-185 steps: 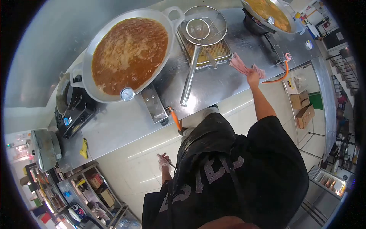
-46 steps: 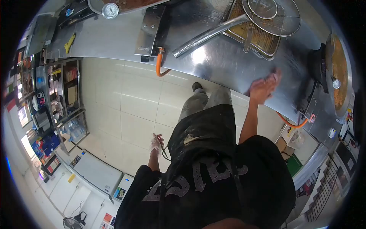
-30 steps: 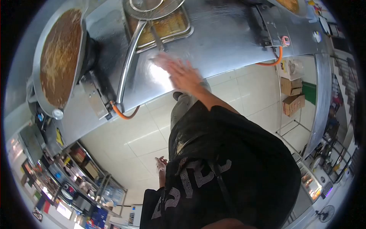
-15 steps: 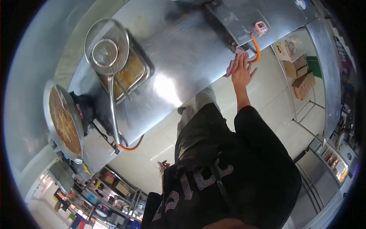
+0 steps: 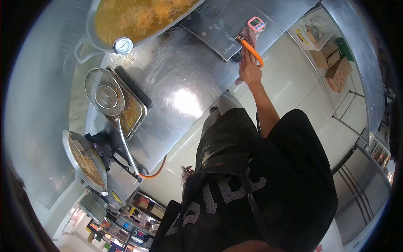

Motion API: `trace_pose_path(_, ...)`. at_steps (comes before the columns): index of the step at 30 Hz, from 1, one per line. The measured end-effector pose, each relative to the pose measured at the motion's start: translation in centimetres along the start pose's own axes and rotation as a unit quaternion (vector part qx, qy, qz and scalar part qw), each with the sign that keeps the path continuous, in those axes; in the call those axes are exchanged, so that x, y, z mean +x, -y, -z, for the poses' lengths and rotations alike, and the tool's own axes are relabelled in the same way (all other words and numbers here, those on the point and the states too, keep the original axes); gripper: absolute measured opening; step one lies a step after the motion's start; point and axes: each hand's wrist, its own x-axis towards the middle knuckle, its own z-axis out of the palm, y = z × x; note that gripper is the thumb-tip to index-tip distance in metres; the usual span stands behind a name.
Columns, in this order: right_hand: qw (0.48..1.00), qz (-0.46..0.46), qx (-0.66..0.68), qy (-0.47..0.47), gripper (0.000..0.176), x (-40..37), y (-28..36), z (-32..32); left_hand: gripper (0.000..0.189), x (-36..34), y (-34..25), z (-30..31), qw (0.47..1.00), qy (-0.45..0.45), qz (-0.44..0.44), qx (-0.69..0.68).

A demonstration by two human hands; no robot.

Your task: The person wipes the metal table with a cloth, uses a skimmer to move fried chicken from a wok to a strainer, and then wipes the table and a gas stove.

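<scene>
My right hand (image 5: 252, 72) lies over a pinkish-brown cloth (image 5: 247, 40) at the front edge of the steel counter (image 5: 168, 80), its fingers stretched forward on the fabric. An orange hose (image 5: 254, 52) curves across the fingers from the flat metal stove (image 5: 212, 33). Just beyond the cloth is a pink digital timer (image 5: 255, 24). Low at my side, partly covered by my dark clothing, my left hand (image 5: 187, 172) shows only small; pale, crumpled material is around it, and its fingers are not clear.
A large pan of bubbling oil (image 5: 142, 19) with a dial thermometer (image 5: 123, 45) stands at the back. On the left are a wire strainer (image 5: 105, 92) over an oily tray (image 5: 136, 107) and a second pan (image 5: 86, 166). Cardboard boxes (image 5: 338, 74) sit on a shelf at right.
My right hand has shifted with the cloth along the stove's front toward the timer, under the hose. The view has tilted, bringing the large oil pan into sight.
</scene>
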Motion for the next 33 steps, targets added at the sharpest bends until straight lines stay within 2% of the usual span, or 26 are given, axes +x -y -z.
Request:
trace_pose_path(2,0.999,0.04,0.034,-0.004,0.058,-1.8,-0.6,-0.5,0.07,6.3,3.8,1.7,0.987,0.015,0.035,-0.155)
trace_pose_path(4,0.986,0.133,0.094,-0.045,0.05,-5.5,-1.4,-0.9,0.067,9.9,5.0,2.8,0.979,0.028,0.034,-0.2)
trace_pose_path(6,0.987,0.143,0.075,0.004,0.035,-8.9,-2.2,-1.3,0.067,8.5,3.4,1.9,0.983,0.036,0.004,-0.181)
trace_pose_path(7,0.973,0.124,0.194,0.03,0.03,-9.0,-2.0,-0.5,0.067,7.4,2.9,1.5,0.984,0.037,-0.009,-0.174)
trace_pose_path(9,0.899,0.074,0.42,0.102,0.023,-9.4,-1.4,1.1,0.064,5.7,1.9,0.0,0.986,0.002,-0.037,-0.163)
trace_pose_path(10,0.929,0.087,0.354,0.062,0.023,-8.9,-0.8,2.5,0.064,4.3,1.6,-0.9,0.987,-0.006,-0.033,-0.158)
trace_pose_path(13,0.916,0.077,0.39,0.051,0.024,-6.4,3.7,9.4,0.062,4.6,3.3,-2.9,0.978,0.006,-0.027,-0.207)
trace_pose_path(15,0.892,0.095,0.442,-0.009,0.026,-4.0,5.9,11.0,0.062,2.5,3.6,-4.4,0.975,0.014,-0.02,-0.222)
trace_pose_path(16,0.876,0.102,0.47,-0.041,0.027,-2.5,6.9,11.0,0.063,3.7,5.4,-5.2,0.973,0.001,-0.032,-0.23)
trace_pose_path(18,0.93,0.197,0.302,-0.068,0.032,-0.2,7.9,10.4,0.065,5.4,8.5,-7.3,0.968,-0.027,-0.054,-0.242)
trace_pose_path(19,0.943,0.242,0.213,-0.083,0.035,1.0,8.1,10.1,0.066,3.7,7.7,-8.0,0.976,-0.024,-0.034,-0.212)
trace_pose_path(21,0.956,0.27,0.035,-0.113,0.042,3.1,6.2,5.1,0.067,0.3,6.0,-9.5,0.988,-0.019,0.005,-0.154)
trace_pose_path(22,0.95,0.281,-0.051,-0.127,0.045,4.3,6.0,3.0,0.068,2.7,8.1,-10.0,0.977,0.012,0.021,-0.211)
trace_pose_path(23,0.951,0.278,-0.053,-0.122,0.047,5.7,6.9,2.6,0.068,-0.9,5.2,-10.7,0.985,-0.04,0.036,-0.162)
trace_pose_path(25,0.956,0.268,-0.062,-0.103,0.051,7.7,7.9,2.2,0.067,3.0,9.0,-12.6,0.936,-0.04,0.028,-0.349)
trace_pose_path(28,0.96,0.276,-0.015,-0.053,0.05,13.0,9.6,0.2,0.067,-0.2,5.4,-14.9,0.954,-0.059,0.054,-0.288)
trace_pose_path(30,0.955,0.293,-0.01,-0.037,0.05,15.9,10.8,-1.2,0.067,-0.4,4.3,-16.6,0.949,-0.056,0.031,-0.308)
trace_pose_path(32,0.945,0.324,0.032,-0.023,0.048,16.3,10.2,-1.0,0.067,0.3,5.0,-18.3,0.94,-0.042,0.02,-0.338)
trace_pose_path(33,0.936,0.345,0.074,-0.018,0.047,15.0,9.5,0.2,0.068,-1.8,3.2,-19.0,0.949,-0.053,0.013,-0.31)
